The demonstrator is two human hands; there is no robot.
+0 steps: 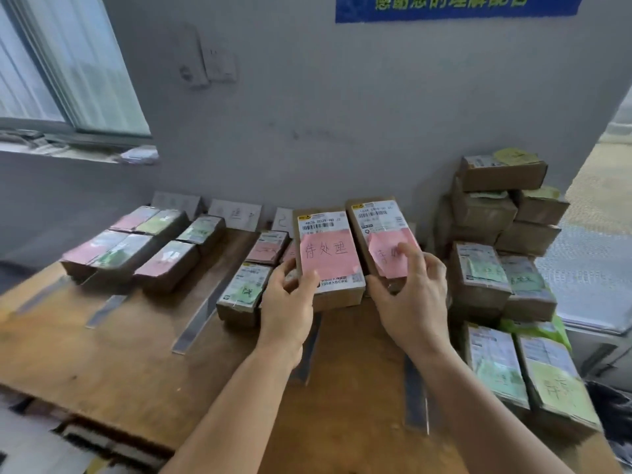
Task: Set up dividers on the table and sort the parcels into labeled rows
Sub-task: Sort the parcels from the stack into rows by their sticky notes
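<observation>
- The left hand [290, 299] is gripping the near left corner of a parcel with a pink note [329, 260], thumb on top and fingers curled under, tilting it up so its face shows.
- The right hand [408, 289] is holding a second pink-noted parcel [381, 234] just beside the first, thumb and fingers pinching its near end and partly covering the note.
- The first note is reading 待处理 in handwriting; the printed slip above it is showing a barcode and a code beginning 4826, though the rest is blurring. The second note's writing is mostly hidden by fingers.
- Both parcels are hovering above the wooden table [113, 364], between the sorted rows and the unsorted stack.
- Grey divider strips [196, 323] are already lying in place, and white row cards [236, 213] are leaning on the wall; their characters are too faint to read.
- Several sorted parcels [136, 248] are sitting in the left rows, so the sorting is looking roughly half done.
- A stack of boxes [502, 234] at the right is waiting to be placed, I'd judge.
- A blue banner [458, 6] is hanging above, text cut off.
</observation>
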